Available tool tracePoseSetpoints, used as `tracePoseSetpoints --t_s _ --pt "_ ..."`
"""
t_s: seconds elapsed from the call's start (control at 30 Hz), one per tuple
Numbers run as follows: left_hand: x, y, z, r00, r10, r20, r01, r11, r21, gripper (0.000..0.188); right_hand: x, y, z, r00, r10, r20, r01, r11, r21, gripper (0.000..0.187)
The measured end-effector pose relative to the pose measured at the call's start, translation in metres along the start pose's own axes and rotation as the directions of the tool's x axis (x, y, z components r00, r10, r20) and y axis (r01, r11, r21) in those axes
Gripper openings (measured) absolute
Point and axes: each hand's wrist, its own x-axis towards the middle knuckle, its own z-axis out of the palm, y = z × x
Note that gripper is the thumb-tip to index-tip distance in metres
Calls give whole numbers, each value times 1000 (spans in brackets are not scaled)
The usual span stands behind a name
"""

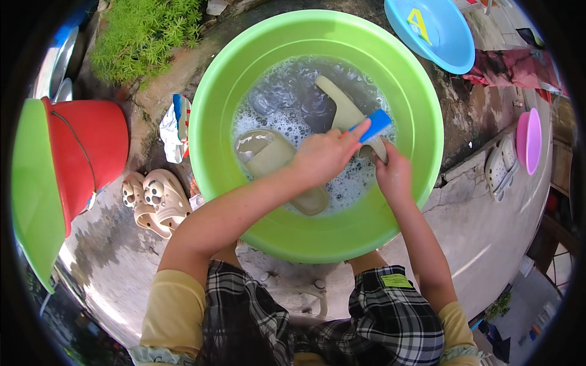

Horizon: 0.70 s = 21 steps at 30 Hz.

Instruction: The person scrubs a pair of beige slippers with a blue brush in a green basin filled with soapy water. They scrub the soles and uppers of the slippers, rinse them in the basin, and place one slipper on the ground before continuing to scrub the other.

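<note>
A large green basin (415,201) holds soapy, greyish water with foam. Closed around a blue scrubbing brush (379,124), my left hand (323,157) presses it near the end of an olive-beige slide sandal (347,111). The brush's underside is mostly hidden. My right hand (394,174) grips the near end of that same sandal, which is tilted on its side above the water. A second slide sandal (273,157) of the same colour floats or rests in the water at the left, partly under my left forearm.
Beige clogs (160,198) and a white-and-blue packet (175,129) lie left of the basin, beside a red bucket (91,143). A blue basin (436,30) stands far right. Grey clogs (502,168) and a pink basin (532,141) are at the right.
</note>
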Motion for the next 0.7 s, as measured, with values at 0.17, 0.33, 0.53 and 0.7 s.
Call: tracePoseSetpoints --t_s 0.17,0.33,0.53,0.7 --pt "35 -43 -27 978 -201 -62 206 975 89 45 9 0 -1 996 -87 -10 87 996 4 35" --pt "7 -11 -6 998 66 -22 -66 998 -16 47 3 9 -2 1000 -30 -1 30 999 12 36" --pt "47 -94 -54 923 -371 -106 385 864 324 42 2 5 -18 995 -66 -74 71 995 65 42" --pt "39 -124 -37 836 -546 -60 544 838 -47 40 6 -19 -38 981 -126 -150 137 988 70 39"
